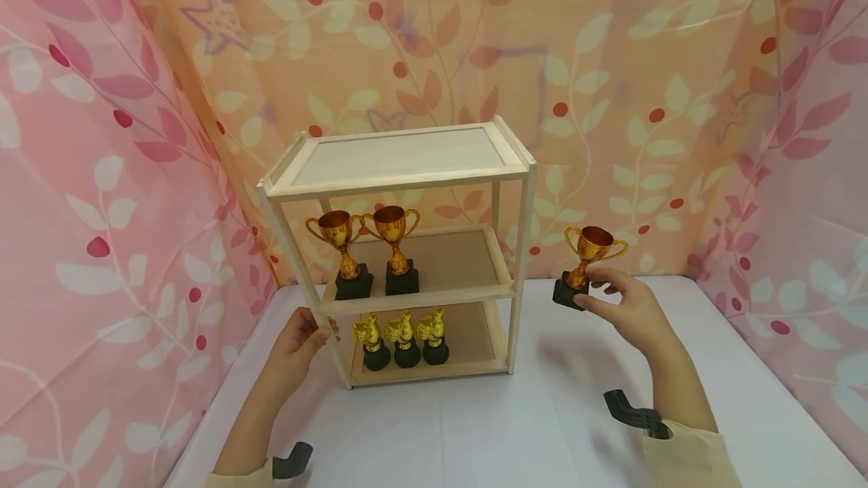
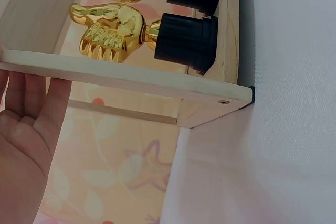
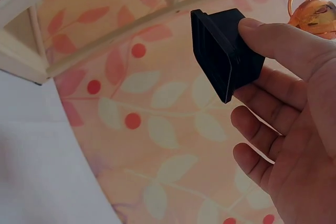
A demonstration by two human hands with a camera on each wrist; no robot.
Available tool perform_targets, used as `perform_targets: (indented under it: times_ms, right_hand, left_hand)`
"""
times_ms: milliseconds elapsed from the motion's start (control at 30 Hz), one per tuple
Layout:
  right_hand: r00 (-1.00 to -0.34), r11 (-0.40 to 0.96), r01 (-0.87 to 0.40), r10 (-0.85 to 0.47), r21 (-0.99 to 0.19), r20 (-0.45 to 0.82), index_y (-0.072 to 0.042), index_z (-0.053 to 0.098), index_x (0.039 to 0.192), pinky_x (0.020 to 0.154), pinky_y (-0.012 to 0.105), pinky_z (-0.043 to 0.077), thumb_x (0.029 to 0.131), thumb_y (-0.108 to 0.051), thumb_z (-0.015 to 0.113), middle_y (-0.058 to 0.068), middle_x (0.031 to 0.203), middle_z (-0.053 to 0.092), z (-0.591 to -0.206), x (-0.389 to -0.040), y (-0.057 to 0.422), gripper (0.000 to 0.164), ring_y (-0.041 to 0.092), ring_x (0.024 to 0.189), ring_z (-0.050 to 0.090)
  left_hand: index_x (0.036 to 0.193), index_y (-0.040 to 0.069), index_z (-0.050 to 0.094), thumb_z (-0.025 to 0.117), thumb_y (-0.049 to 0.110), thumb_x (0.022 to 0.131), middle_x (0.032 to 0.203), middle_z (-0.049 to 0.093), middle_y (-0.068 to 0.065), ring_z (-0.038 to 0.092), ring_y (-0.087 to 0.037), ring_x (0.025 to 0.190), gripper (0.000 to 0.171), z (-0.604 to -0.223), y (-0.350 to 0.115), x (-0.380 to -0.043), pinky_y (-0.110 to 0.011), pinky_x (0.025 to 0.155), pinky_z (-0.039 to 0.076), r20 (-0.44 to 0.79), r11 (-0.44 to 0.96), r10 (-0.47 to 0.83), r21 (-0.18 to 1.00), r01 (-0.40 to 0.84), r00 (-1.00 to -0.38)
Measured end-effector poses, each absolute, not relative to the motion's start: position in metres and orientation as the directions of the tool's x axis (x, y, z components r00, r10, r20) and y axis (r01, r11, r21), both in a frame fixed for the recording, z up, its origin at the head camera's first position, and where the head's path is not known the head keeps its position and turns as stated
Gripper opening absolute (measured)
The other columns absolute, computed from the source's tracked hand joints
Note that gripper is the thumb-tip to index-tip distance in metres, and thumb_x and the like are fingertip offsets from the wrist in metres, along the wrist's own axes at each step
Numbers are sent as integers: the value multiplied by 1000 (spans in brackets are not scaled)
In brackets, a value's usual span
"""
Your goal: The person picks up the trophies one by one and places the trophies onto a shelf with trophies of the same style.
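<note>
My right hand (image 1: pixel 627 307) pinches a gold trophy cup (image 1: pixel 595 243) by its black square base (image 3: pixel 231 51), between thumb and fingers. It is in the air to the right of the wooden shelf (image 1: pixel 407 183), tilted slightly. In the right wrist view the base's hollow underside shows and the cup is partly hidden behind the hand. My left hand (image 1: pixel 298 349) holds the shelf's front left post (image 2: pixel 131 80), its fingers passing behind the wood. Two similar trophy cups (image 1: pixel 393 226) stand on the middle board at the left. Several small gold thumbs-up trophies (image 2: pixel 113 32) with round black bases line the bottom board.
The shelf stands on a white-covered table (image 1: pixel 475 428), near the back. Its top board (image 1: pixel 400 157) has raised side rails. The middle board (image 1: pixel 461 258) shows bare wood right of the cups. Patterned cloth (image 1: pixel 610 59) hangs behind and at both sides.
</note>
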State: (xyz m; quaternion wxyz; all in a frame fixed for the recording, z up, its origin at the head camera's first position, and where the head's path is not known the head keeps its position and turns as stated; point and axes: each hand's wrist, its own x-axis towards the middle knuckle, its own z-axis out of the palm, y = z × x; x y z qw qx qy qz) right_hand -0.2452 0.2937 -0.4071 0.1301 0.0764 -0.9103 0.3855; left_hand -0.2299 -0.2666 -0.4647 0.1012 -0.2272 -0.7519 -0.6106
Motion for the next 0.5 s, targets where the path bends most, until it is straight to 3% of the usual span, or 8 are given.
perform_targets:
  times_ms: [267, 500]
  right_hand:
    - [-936, 679, -277, -32, -680, 350, -15, 61, 133, 84, 59, 51, 91, -42, 77, 15, 123, 63, -388, -230, 288, 52, 38, 115, 53]
    - [-915, 661, -323, -37, -677, 401, -16, 62, 130, 84, 56, 48, 91, -37, 79, 13, 122, 62, -375, -219, 281, 47, 35, 115, 51]
  left_hand:
    - [117, -8, 40, 52, 1, 105, 109, 59, -5, 66, -23, 99, 19, -463, -266, -228, -18, 93, 54, 419, 171, 219, 873, 457, -881]
    - [119, -7, 40, 53, 4, 106, 110, 58, -6, 67, -16, 101, 21, -460, -266, -226, -17, 94, 53, 391, 198, 206, 881, 429, -897]
